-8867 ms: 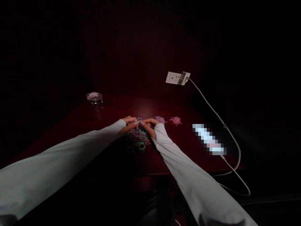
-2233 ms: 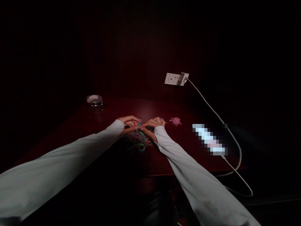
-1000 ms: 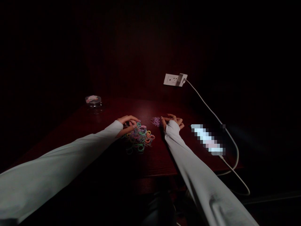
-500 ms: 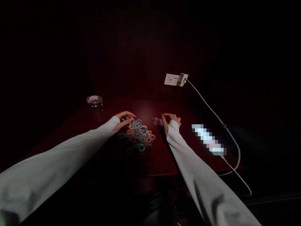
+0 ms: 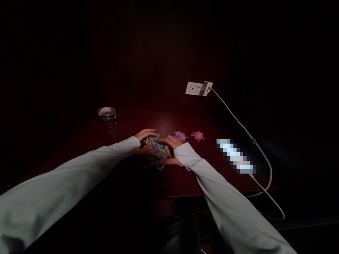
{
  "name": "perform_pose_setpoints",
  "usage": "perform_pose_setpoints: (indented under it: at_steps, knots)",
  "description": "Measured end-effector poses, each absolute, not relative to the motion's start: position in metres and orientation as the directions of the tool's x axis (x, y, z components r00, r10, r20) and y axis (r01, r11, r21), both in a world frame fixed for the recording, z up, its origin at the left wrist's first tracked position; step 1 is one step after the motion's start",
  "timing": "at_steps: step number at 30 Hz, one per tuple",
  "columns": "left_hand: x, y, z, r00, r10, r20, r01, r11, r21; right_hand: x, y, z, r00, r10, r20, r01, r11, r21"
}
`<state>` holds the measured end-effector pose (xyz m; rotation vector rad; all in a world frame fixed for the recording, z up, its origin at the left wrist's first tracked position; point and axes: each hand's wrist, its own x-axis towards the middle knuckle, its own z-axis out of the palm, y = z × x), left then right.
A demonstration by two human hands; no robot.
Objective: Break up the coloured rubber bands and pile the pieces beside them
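A mixed pile of colourful hair ties [image 5: 158,150] lies on the dark red table [image 5: 182,183]. At its left side my left hand [image 5: 143,135] touches the pile, fingers stretched along the far edge and thumb on the near side. From the right my right hand [image 5: 171,143] cups the pile, its fingers and thumb apart. Neither hand appears to grip a single tie. Just beyond my right hand sits a small heap of purple hair ties [image 5: 180,136]. A pink heap [image 5: 198,136] is to the right of that one.
A clear round tub [image 5: 107,114] with a pink-patterned lid stands at the back left. On the right lies a phone [image 5: 235,157], its screen blurred, with a white cable [image 5: 235,119] running to a charger [image 5: 206,88] in the wall socket [image 5: 194,88].
My right hand has moved left from the purple heap to the mixed pile, uncovering the pink heap. My left hand has shifted slightly right, its fingers spreading along the pile.
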<state>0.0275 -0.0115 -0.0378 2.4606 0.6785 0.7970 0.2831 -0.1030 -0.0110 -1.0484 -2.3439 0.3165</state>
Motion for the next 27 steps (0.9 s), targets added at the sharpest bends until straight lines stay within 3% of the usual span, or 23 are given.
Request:
perform_pose_setpoints:
  at_steps: [5,13,18,27]
  knots:
    - [0.031,-0.011,-0.051,0.774,0.505,0.381,0.278,-0.813,0.512,0.282,-0.091,-0.023,-0.507,0.741,0.440,0.650,0.664,-0.369]
    - [0.033,-0.016,-0.039,0.762,0.540,0.358,0.335,-0.801,0.497,0.283,-0.085,-0.027,-0.429,0.785,0.447,0.601,0.617,-0.508]
    - [0.035,-0.018,-0.030,0.714,0.587,0.382,0.334,-0.765,0.551,0.280,-0.085,-0.028,-0.339,0.823,0.456,0.600,0.562,-0.570]
    - [0.033,-0.029,-0.012,0.615,0.735,0.285,0.423,-0.613,0.667,0.266,-0.085,-0.030,-0.139,0.951,0.275,0.291,0.305,-0.907]
